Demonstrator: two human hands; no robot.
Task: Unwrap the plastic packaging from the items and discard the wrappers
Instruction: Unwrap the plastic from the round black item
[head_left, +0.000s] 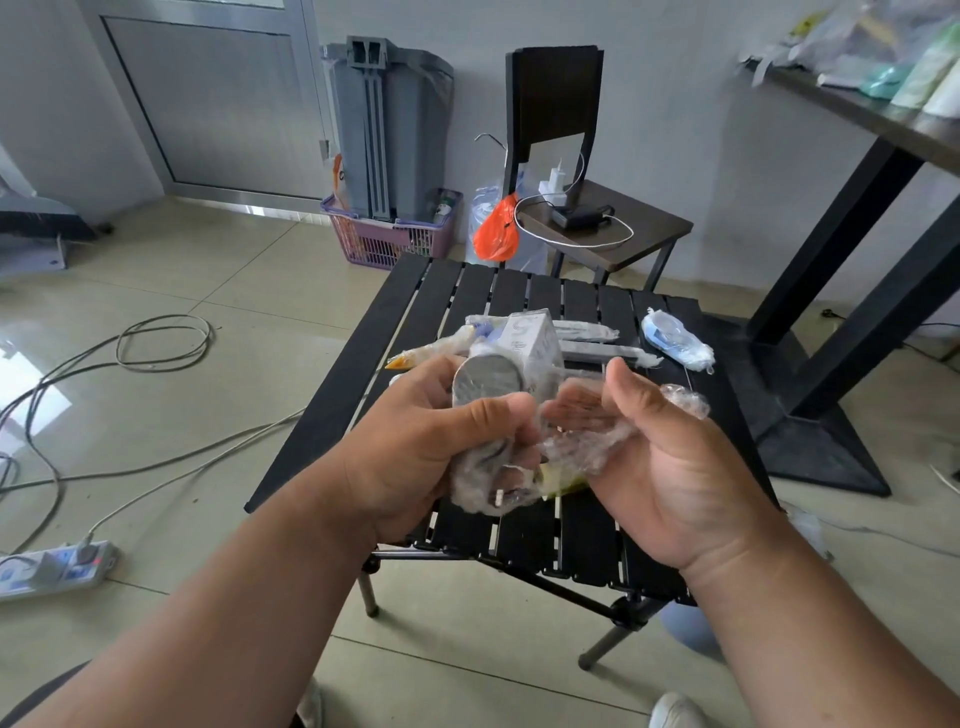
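no text is readable; the white box (535, 345) print is blurred.

Both bare forearms reach forward from the near edge. The left hand (441, 441) is curled, thumb lying across the top, gripping. The right hand (660, 457) is held palm up just beside it, fingers relaxed, thumb raised.

Black slatted folding table (582, 540), wrapped box (535, 343) near centre, blue wrapped packet (675, 340) at two o'clock, wrapped sticks (605, 353) between them
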